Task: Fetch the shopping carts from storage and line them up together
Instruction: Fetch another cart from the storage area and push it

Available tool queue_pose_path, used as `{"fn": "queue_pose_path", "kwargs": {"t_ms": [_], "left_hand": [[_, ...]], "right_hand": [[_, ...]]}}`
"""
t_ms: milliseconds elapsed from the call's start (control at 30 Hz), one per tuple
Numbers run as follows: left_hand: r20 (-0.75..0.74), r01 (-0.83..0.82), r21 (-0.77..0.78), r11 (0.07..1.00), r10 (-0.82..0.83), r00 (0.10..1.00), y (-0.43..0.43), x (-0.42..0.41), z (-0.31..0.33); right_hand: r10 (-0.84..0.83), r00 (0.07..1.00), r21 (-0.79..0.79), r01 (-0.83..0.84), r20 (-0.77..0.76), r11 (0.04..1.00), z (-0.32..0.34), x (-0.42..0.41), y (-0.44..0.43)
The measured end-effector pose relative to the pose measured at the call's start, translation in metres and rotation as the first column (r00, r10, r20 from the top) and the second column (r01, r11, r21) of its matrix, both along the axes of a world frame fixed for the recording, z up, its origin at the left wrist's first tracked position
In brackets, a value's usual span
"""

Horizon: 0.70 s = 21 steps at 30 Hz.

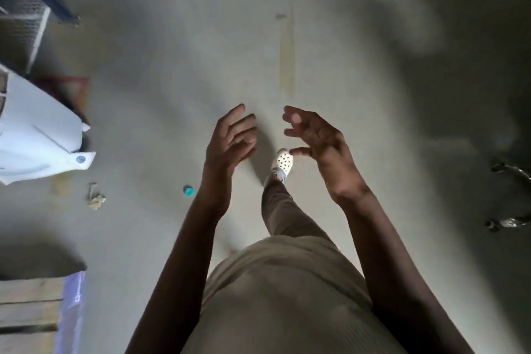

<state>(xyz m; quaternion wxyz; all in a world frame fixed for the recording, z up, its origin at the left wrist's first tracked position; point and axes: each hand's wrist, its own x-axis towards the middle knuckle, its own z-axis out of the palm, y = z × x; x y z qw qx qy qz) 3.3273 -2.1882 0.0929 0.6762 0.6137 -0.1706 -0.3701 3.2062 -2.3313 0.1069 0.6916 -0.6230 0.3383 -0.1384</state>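
Note:
My left hand and my right hand are raised in front of me over the bare concrete floor, palms turned toward each other, fingers loosely spread. Neither holds anything. A wire-mesh metal frame, possibly part of a cart, shows at the top left edge. At the right edge are chrome legs with small wheels, partly cut off by the frame. Below my hands, one foot in a white perforated clog is stepping forward.
A white box or panel lies at the left, with a red item behind it. A teal bottle cap and a crumpled scrap lie on the floor. Cardboard boxes stand at bottom left. A tan stripe runs along the floor ahead.

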Motion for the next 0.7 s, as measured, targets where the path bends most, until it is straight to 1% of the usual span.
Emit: {"fn": "queue_pose_path", "kwargs": {"t_ms": [33, 67, 133, 200, 233, 367, 433, 600, 700], "left_hand": [[0.053, -0.035, 0.04, 0.999, 0.033, 0.998, -0.014, 0.025, -0.008], [0.057, -0.087, 0.05, 0.995, 0.084, 0.995, -0.034, 0.054, -0.01], [0.046, -0.141, 0.071, 0.988, 0.138, 0.989, -0.082, 0.111, -0.01], [0.021, -0.143, 0.077, 0.987, 0.141, 0.99, -0.125, 0.161, -0.003], [0.034, -0.158, 0.087, 0.984, 0.155, 0.987, -0.147, 0.185, 0.003], [0.027, -0.201, 0.022, 0.979, 0.2, 0.979, -0.233, 0.268, 0.035], [0.013, -0.219, -0.008, 0.976, 0.219, 0.976, -0.271, 0.305, 0.036], [-0.046, -0.213, 0.003, 0.977, 0.213, 0.976, -0.367, 0.417, 0.001], [-0.074, -0.205, 0.012, 0.979, 0.205, 0.976, -0.43, 0.499, -0.021]], "right_hand": [[-0.015, 1.0, -0.008, 0.015, -0.005, 1.0, -0.005, 0.024, -0.026], [-0.015, 1.0, -0.016, 0.015, -0.004, 1.0, -0.011, 0.049, -0.054], [-0.012, 1.0, -0.019, 0.012, -0.006, 1.0, -0.012, 0.101, -0.115], [-0.013, 1.0, -0.04, 0.013, -0.005, 0.999, -0.002, 0.153, -0.175], [-0.02, 1.0, -0.056, 0.02, 0.004, 0.998, 0.005, 0.178, -0.203], [0.006, 1.0, -0.059, -0.005, 0.025, 0.998, 0.03, 0.271, -0.296], [0.029, 1.0, -0.043, -0.028, 0.013, 0.999, 0.033, 0.315, -0.333], [0.013, 0.999, -0.006, -0.013, -0.03, 1.0, 0.0, 0.42, -0.421], [0.013, 0.998, -0.002, -0.014, -0.06, 1.0, -0.018, 0.493, -0.48]]}}
